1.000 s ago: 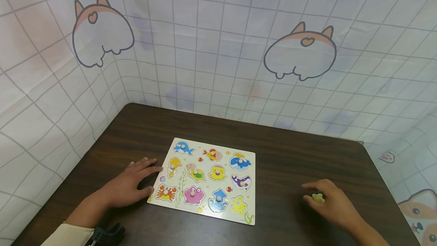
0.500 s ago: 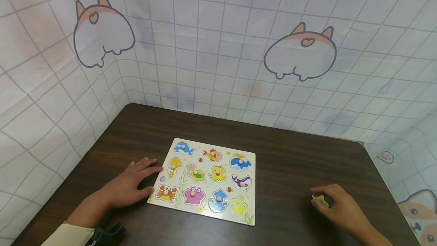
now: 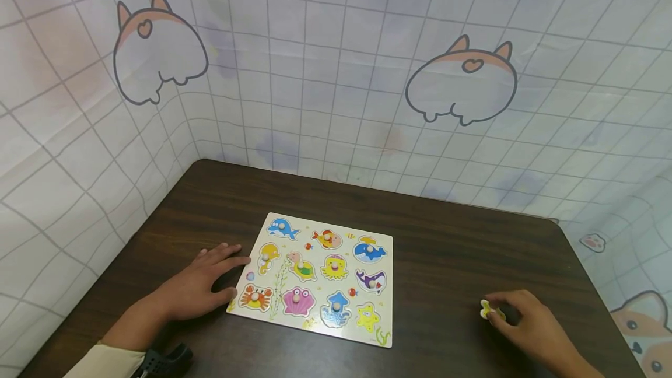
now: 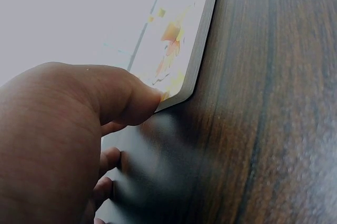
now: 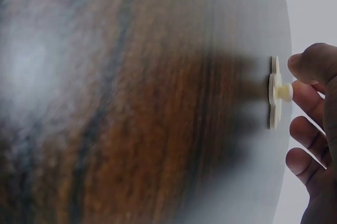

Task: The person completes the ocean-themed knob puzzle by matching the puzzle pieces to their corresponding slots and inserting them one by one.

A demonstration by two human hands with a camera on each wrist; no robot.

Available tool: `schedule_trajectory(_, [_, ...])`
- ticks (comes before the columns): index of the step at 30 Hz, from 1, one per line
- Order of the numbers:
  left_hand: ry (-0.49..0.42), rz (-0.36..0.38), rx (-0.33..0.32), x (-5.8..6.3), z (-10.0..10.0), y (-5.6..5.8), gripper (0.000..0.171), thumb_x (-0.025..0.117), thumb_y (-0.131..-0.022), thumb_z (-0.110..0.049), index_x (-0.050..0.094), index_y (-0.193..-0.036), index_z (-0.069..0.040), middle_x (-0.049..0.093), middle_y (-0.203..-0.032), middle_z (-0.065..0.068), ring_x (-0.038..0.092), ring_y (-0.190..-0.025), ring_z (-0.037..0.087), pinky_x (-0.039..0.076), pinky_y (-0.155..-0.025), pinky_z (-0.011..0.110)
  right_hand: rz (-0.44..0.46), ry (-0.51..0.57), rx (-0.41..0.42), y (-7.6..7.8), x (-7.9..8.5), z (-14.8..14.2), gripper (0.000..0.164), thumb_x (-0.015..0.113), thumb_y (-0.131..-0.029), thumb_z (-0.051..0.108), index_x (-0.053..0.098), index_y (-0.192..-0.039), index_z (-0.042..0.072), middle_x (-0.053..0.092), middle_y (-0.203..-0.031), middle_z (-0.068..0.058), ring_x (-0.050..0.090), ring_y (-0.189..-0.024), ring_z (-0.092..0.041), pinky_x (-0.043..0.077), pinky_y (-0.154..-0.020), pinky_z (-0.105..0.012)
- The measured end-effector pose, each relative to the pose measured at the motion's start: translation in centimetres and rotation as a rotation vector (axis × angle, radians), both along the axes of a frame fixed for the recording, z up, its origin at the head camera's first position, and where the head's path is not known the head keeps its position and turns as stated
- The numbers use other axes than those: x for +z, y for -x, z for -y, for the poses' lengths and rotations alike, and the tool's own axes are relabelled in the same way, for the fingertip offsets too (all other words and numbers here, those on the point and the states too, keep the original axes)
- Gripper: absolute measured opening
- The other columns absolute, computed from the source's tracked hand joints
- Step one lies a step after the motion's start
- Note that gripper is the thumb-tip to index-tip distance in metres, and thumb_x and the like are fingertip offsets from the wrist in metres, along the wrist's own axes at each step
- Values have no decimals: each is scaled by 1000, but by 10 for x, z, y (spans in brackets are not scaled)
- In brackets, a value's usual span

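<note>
My left hand (image 3: 196,286) lies with spread fingers at the left edge of a wooden knob puzzle board (image 3: 317,312). The thumb touches the board's near corner, close up in the left wrist view. Right of the board, my right hand (image 3: 532,322) reaches over a small yellow starfish puzzle piece (image 3: 484,308), partly hidden by the fingers. In the right wrist view the piece (image 5: 273,95) lies flat on the table with its pale knob (image 5: 285,92) up. Thumb and forefinger are right beside the knob, with a gap at the thumb.
Sea-animal pieces with knobs sit in the board; its starfish shape (image 3: 368,316) shows no knob. The dark wood table (image 3: 446,238) ends at the back against a white grid-patterned curtain (image 3: 336,74). A dark band (image 3: 165,360) is on the left wrist.
My right hand has moved right and a little nearer, with thumb and forefinger drawing round the starfish piece, which has shifted slightly. The left hand and the board have stayed put.
</note>
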State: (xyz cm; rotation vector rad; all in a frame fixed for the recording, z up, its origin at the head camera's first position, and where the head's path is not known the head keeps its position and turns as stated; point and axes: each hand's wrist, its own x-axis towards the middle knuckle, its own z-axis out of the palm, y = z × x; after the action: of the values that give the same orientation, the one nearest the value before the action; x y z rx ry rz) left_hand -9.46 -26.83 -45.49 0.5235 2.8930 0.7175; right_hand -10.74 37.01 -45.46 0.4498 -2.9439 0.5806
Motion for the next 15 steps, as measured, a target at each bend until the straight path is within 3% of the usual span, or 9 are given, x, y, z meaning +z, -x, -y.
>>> schedule_trajectory(8, [7, 7, 1, 1, 0, 0, 56, 70, -96, -36, 55, -148, -22, 38, -161, 13, 28, -149, 45, 17, -114, 73, 5, 4, -4, -1, -2, -7, 31, 88, -83, 24, 76, -111, 19, 67, -105, 7, 64, -98, -24, 55, -78, -42])
schedule_trajectory(15, [3, 8, -3, 2, 0, 0, 55, 70, -97, -36, 56, -148, -22, 39, -160, 13, 28, -148, 45, 17, -114, 74, 12, 30, -14, -3, -2, -9, 31, 89, -81, 20, 76, -109, 16, 68, -109, -3, 64, -102, -32, 54, -82, -58])
